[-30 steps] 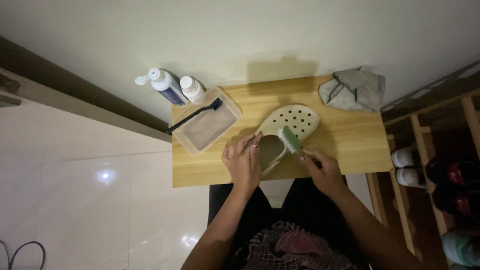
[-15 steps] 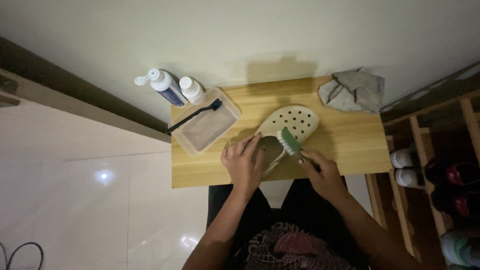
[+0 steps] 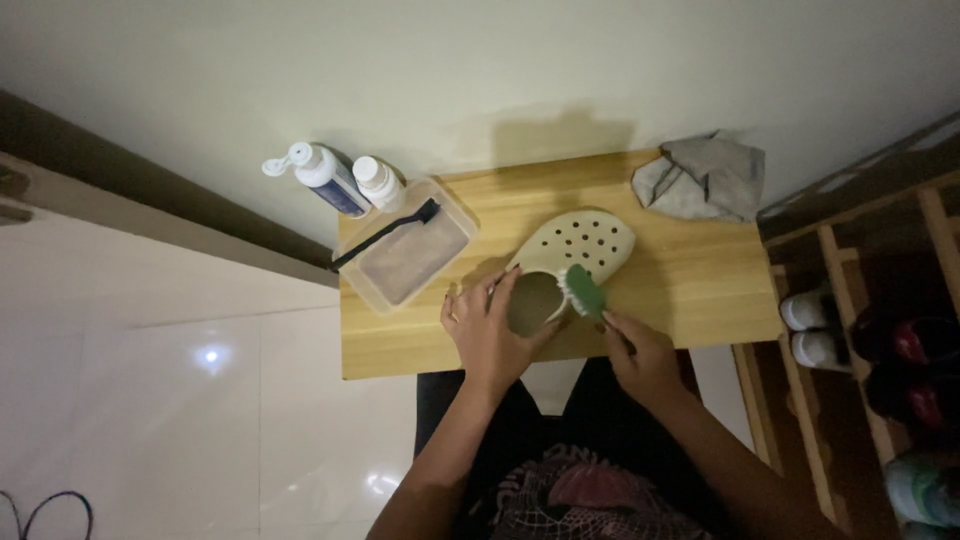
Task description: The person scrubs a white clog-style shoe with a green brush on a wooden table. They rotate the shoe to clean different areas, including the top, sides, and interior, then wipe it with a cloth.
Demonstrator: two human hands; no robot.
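A cream clog with holes in its toe (image 3: 585, 245) lies on a small wooden table (image 3: 690, 290). My left hand (image 3: 490, 325) grips the clog's heel end and steadies it. My right hand (image 3: 640, 355) holds a green scrub brush (image 3: 583, 288) whose white bristles press against the clog's side near the foot opening. Both forearms reach up from the bottom of the view.
A clear plastic tub of murky water (image 3: 410, 260) with a thin black brush (image 3: 385, 236) across it sits at the table's left. Two bottles (image 3: 340, 180) stand behind it. A grey cloth (image 3: 705, 178) lies at the back right. A shoe rack with shoes (image 3: 860, 330) stands at the right.
The green brush has shifted a little along the clog's side, nearer the foot opening. My left hand stays on the heel end.
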